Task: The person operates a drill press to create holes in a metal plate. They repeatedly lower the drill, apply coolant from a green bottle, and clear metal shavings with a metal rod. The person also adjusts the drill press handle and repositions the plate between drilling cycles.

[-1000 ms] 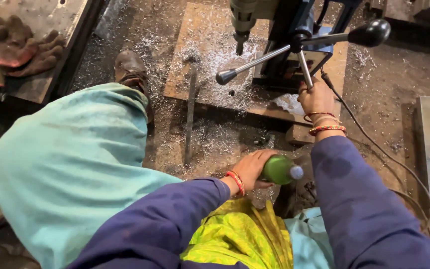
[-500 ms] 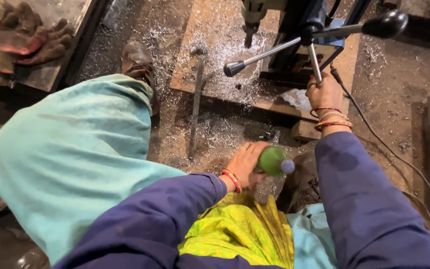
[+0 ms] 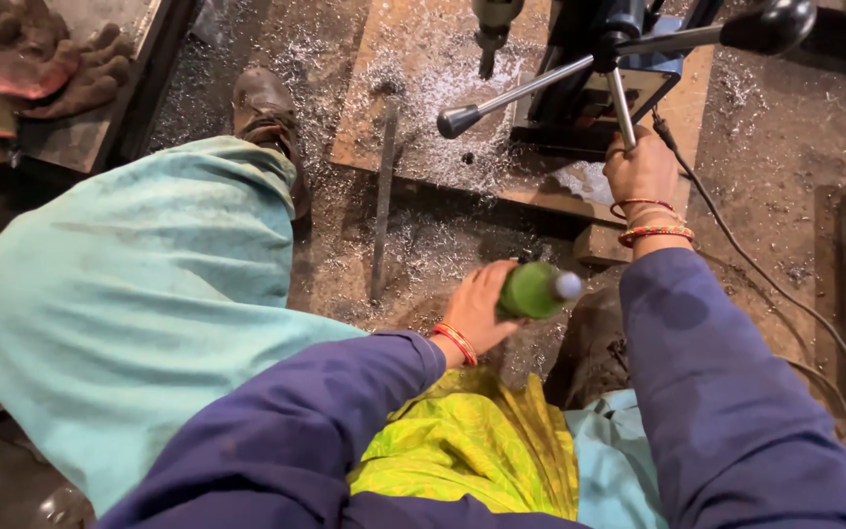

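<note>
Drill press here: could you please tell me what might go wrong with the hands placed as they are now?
1. The right hand grips a feed handle bare, with bangles on the wrist; these could catch on the spokes.
2. The left hand holds a green bottle low beside the base plate; it may slip or spill.
3. Metal shavings lie thick on the floor; bare hands might get cut.
</note>
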